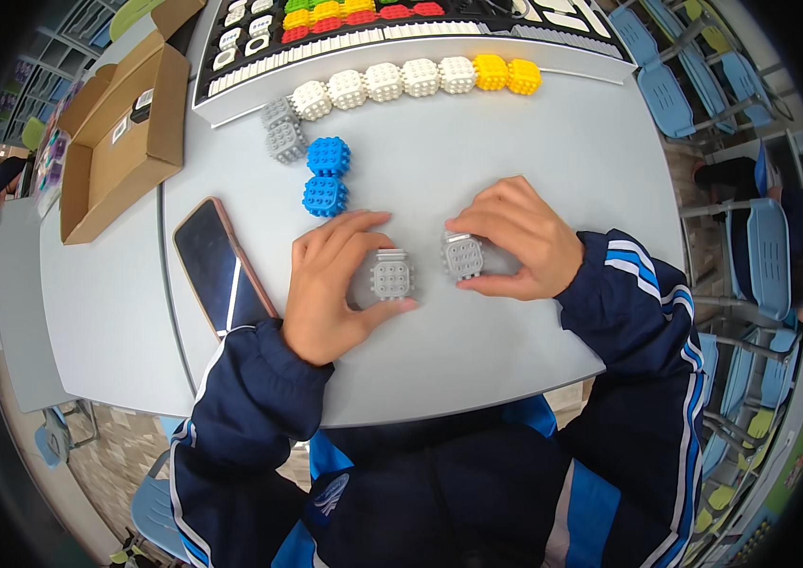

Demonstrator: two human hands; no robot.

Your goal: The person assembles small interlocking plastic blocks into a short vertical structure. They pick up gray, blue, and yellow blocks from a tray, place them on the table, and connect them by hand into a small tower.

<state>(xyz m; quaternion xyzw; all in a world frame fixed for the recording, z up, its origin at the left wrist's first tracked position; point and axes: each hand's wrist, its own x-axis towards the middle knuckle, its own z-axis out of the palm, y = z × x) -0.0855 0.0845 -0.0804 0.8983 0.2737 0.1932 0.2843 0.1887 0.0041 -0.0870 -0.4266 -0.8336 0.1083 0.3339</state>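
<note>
Head view: shows, nearest, dark sleeves with pale stripes. Just beyond, above the light grey tabletop, holds one grey block in the left hand, between thumb and forefinger of a partly open curve (lightly, by the look of it). Pinches another grey cube in the right hand, similarly curved. Keeps both apart, so apparently not yet joined. Includes a phone off left. Farther on, shows a blue pair, seemingly joined already, then a grey pair, likewise. Beyond, has five white blocks and two yellow blocks lined up before a sorting tray with pieces to spare; cannot tell whether locked or merely touching. Looks partly built, with separate groups left unconnected. Farthest, takes in blue chairs.
</note>
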